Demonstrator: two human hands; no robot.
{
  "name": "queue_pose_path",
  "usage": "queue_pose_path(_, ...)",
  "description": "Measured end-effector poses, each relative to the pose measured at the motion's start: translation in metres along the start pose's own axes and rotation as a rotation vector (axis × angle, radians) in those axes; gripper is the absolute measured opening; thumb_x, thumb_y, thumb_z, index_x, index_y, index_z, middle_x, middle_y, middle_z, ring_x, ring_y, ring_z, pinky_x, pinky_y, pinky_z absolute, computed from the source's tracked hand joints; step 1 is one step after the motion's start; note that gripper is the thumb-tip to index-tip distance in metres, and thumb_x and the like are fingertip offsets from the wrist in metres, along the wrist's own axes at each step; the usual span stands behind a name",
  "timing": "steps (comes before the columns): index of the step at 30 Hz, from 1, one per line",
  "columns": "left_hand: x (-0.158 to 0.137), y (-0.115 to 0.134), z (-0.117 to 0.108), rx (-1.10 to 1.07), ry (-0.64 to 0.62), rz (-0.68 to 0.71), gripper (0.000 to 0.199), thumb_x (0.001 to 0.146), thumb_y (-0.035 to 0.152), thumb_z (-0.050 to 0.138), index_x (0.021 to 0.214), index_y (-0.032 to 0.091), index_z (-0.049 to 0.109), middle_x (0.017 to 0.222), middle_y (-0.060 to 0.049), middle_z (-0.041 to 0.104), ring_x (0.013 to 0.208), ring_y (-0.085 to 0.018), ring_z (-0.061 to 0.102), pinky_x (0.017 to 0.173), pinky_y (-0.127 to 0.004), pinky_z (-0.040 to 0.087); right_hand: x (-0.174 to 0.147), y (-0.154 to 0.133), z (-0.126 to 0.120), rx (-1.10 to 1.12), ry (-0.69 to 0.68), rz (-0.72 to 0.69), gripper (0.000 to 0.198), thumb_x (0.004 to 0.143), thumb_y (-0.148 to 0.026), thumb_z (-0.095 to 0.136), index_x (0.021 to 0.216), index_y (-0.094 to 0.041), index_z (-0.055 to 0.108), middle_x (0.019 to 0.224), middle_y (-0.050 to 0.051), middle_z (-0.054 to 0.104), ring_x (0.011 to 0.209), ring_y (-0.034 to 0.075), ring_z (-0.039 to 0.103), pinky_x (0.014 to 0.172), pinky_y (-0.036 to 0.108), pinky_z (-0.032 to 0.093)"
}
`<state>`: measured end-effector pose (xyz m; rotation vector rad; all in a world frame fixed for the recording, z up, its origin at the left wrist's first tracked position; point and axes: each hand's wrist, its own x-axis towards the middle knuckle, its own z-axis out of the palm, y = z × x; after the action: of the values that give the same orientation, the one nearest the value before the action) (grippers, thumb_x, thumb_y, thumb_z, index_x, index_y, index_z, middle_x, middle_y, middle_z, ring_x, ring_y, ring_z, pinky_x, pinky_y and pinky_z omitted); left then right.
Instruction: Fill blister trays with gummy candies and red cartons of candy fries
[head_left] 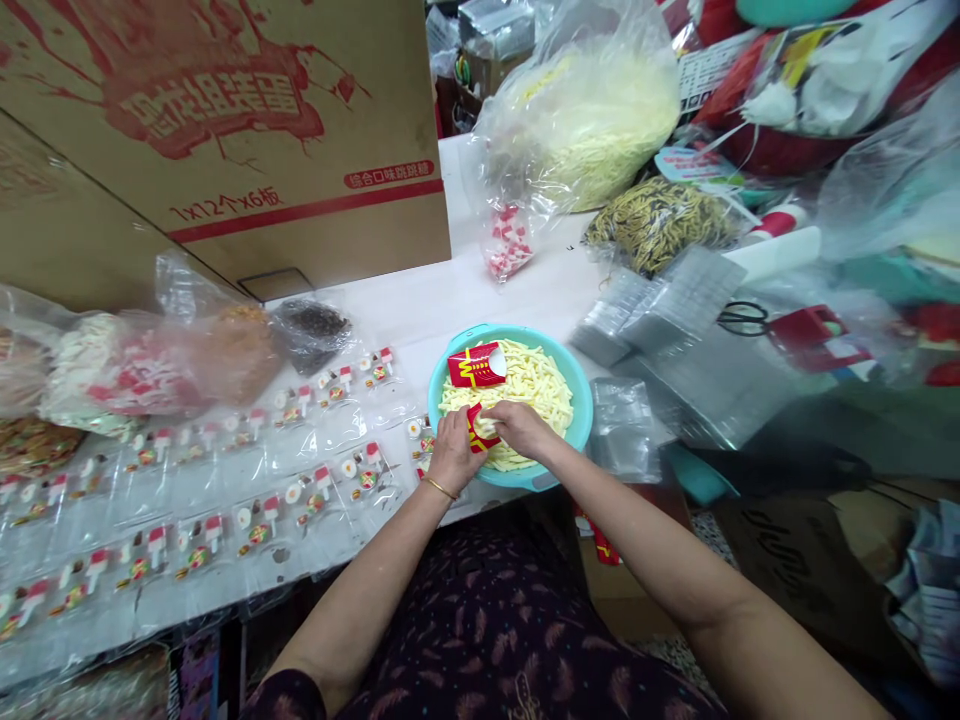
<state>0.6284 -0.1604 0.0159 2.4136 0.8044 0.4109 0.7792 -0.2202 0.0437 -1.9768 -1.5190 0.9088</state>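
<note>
A turquoise basin [583,415] stands at the table's front edge, filled with pale yellow toy French fries [546,385]. Over its front left part, my left hand [453,450] is closed around a small red fry box [474,425] with a yellow mark. At that box's opening, my right hand [521,428] pinches a few of the pale fries. Its fingertips hide part of them. A second red fry box [471,367] lies on top of the fries at the back left of the basin.
Rows of clear packets [259,525] with tiny toy pieces cover the table's left side. Behind them stands a large cardboard box [337,120]. A big bag of fries [592,120] sits at the back. To the right lie clear plastic sleeves [626,425] and scissors [742,318].
</note>
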Motion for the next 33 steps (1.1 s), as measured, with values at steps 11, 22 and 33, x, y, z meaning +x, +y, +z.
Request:
queue_pose_path(11,-0.002,0.004,0.006,-0.109,0.026,0.003,0.061,0.060,0.020,0.062,0.115,0.018,0.035,0.104,-0.009,0.049,0.098,-0.025,0.048,0.085,-0.042,0.041,0.003,-0.015,0.002,0.040,-0.089,0.012,0.019,0.069,-0.007,0.049,0.070,-0.015,0.067,0.072,0.003,0.066,0.071,0.015,0.058,0.071,0.026,0.043)
queue_pose_path(22,-0.013,-0.024,-0.007,-0.069,0.029,0.002,0.064,0.060,0.027,0.064,0.116,0.012,0.037,0.104,-0.012,0.050,0.097,-0.026,0.048,0.085,-0.041,0.041,-0.031,0.055,-0.008,-0.168,0.064,0.232,0.041,0.067,-0.022,0.061,0.107,-0.015,0.056,0.104,0.010,0.058,0.092,0.021,0.052,0.082,0.033,0.040)
queue_pose_path(33,-0.015,-0.024,-0.009,-0.084,0.023,-0.020,0.065,0.060,0.028,0.065,0.117,0.017,0.036,0.105,-0.009,0.050,0.099,-0.025,0.048,0.088,-0.041,0.039,-0.027,0.071,-0.008,0.110,0.139,0.296,0.014,0.068,-0.028,0.053,0.070,-0.017,0.061,0.059,-0.003,0.055,0.060,0.012,0.049,0.057,0.022,0.037)
